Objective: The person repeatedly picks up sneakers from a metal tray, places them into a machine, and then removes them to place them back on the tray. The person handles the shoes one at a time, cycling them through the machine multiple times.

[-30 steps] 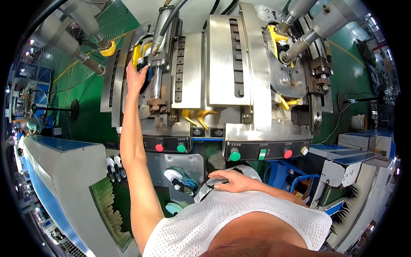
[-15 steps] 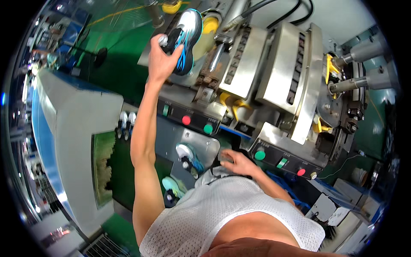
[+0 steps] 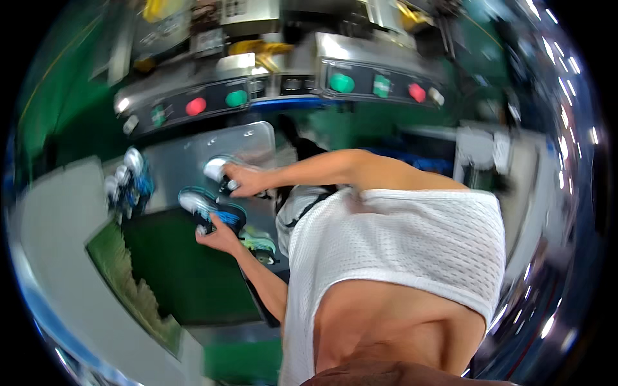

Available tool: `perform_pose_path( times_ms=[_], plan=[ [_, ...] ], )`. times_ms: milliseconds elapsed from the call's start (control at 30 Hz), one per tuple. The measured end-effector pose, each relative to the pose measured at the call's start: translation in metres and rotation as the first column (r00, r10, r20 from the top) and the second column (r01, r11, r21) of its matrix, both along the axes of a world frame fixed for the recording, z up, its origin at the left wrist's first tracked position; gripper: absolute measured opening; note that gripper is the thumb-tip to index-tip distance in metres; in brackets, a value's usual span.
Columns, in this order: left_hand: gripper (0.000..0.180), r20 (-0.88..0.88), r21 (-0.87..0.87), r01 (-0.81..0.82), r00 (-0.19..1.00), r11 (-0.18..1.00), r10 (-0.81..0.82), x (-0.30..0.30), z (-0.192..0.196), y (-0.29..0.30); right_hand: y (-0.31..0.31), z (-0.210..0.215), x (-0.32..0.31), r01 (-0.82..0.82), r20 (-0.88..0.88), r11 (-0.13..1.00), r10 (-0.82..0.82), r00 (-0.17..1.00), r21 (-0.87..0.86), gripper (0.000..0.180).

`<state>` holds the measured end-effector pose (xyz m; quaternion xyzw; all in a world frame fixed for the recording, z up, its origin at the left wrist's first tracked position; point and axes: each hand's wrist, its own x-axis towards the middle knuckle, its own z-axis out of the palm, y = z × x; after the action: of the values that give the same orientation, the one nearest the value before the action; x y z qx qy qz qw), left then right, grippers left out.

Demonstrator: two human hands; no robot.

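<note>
Shoe in left hand: dark sneaker with blue and white trim (image 3: 212, 211), held above the green mat (image 3: 187, 276), just in front of the metal plate (image 3: 193, 161); picture is motion-blurred, so detail is soft.
Left hand: left hand (image 3: 221, 239) grips the shoe from below, fingers curled round its near end.
Right hand: right hand (image 3: 244, 181) rests on a second, white-toed shoe (image 3: 217, 168) that lies on the metal plate; fingers closed over its upper.
Step in hand (judgement): both shoes look to be handled at the plate, one being set down or picked up while the other is carried; which of the two I cannot tell.
Next move (judgement): needs a steady wrist and a clear spot on the plate, since the two shoes sit close together and could knock.
Other shoes: a small cluster of white and blue shoes (image 3: 127, 180) lies at the left edge of the plate; a pale green shoe (image 3: 257, 244) sits just below the held one.
Surface: grey counter (image 3: 58, 257) surrounds the green mat.
Room: machine panel (image 3: 283, 90) above carries red and green round buttons; green floor shows beyond; the right side is too blurred to read.
</note>
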<state>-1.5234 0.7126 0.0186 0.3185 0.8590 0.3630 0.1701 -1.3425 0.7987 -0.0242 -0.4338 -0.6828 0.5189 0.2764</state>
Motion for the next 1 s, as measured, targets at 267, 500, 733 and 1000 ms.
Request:
perform_pose_path(
  times_ms=[267,500,733,1000],
  plan=[
    [0.08,-0.143,0.082,0.306,0.945,0.948,-0.293,0.028,-0.111,-0.062,-0.035,-0.029,-0.04,0.173,0.244,0.964,-0.22,0.945,0.2,0.082],
    [0.079,0.135,0.079,0.252,0.956,0.964,-0.261,0.011,-0.118,-0.057,-0.046,-0.037,-0.03,0.19,0.258,0.969,-0.227,0.939,0.161,0.067],
    [0.063,0.67,0.142,0.52,0.576,0.843,-0.468,0.078,0.025,-0.033,-0.098,0.045,0.088,0.57,0.075,0.764,-0.577,0.813,-0.303,0.071],
    [0.067,0.761,0.305,0.914,-0.064,0.269,-0.646,0.293,0.101,-0.072,-0.305,0.157,0.273,0.943,-0.016,0.018,-1.0,0.013,-0.331,0.067]
  ],
)
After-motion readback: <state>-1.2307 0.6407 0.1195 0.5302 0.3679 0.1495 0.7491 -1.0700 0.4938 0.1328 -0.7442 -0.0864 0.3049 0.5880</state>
